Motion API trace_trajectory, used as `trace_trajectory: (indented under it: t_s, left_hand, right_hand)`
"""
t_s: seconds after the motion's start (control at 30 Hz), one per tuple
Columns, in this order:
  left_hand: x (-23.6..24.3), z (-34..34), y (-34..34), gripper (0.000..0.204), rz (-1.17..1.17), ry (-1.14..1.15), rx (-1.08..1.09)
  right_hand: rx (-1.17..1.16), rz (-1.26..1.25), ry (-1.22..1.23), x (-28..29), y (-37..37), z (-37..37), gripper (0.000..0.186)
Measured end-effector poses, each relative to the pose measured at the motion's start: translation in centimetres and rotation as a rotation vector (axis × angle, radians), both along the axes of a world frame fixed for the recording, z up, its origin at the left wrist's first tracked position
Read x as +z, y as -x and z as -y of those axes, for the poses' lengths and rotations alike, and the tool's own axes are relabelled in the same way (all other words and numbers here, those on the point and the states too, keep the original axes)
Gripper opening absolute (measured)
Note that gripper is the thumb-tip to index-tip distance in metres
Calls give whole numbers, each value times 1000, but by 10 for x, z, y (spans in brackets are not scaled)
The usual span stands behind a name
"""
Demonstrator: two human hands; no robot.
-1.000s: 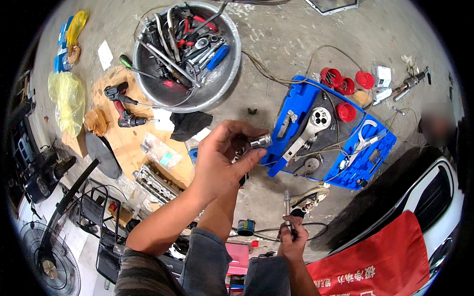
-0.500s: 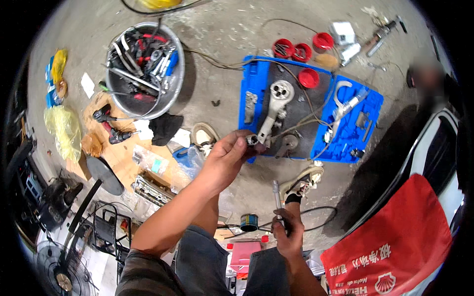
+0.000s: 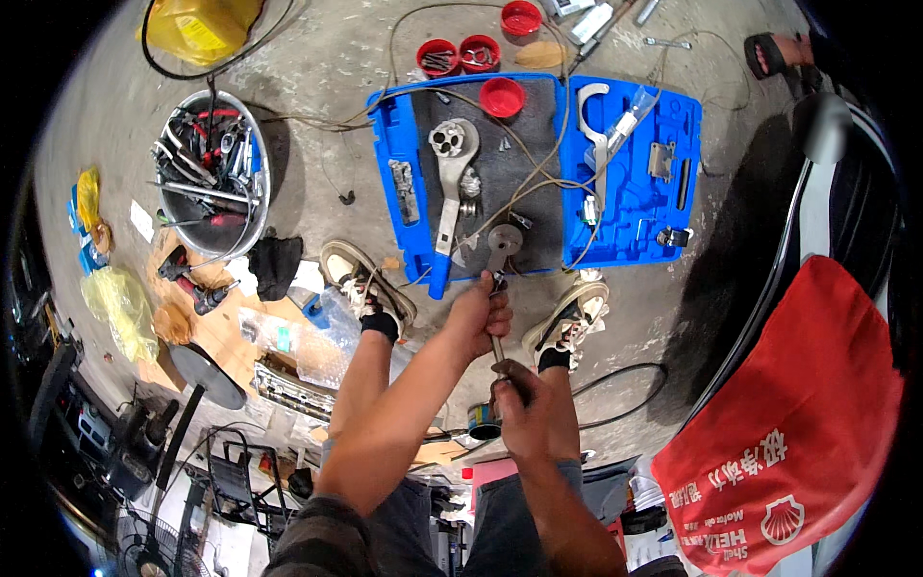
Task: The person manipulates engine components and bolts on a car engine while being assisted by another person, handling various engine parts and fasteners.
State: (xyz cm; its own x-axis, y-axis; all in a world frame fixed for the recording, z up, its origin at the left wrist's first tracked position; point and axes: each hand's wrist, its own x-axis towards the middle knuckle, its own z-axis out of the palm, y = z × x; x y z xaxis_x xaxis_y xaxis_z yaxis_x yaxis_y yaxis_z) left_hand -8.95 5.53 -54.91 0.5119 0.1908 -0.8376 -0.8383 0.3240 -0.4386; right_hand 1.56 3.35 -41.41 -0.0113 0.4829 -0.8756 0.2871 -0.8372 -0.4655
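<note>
Just short of the near edge of the blue tool case, a slim metal rod is held between both hands. The left hand curls its fingers around the far end; the right hand grasps the near end. Whether the left hand touches the case's edge, I cannot tell. One shoe stands near that edge, the other left of the case. A ratchet-like tool and a red cup rest on its grey lining. Scuffed concrete floor spreads leftward from the case to a tool-filled basin; rightward, shadowed floor runs to a car draped with a red cloth.
</note>
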Motion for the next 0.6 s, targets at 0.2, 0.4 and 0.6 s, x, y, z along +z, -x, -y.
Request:
trace_trajectory:
  t_s: [0.2,0.4,0.6]
  left_hand:
    - [-74,-50,10,39,-608,164,50]
    - [-59,-97,8,44,-293,-90,-82]
    - [-12,-82,-9,45,-29,-245,-57]
  right_hand:
    - [283,3,34,54,-16,-3,13]
    - [6,90,214,16,-35,-42,22]
    - [-355,-243,149,-59,-66,-50,38]
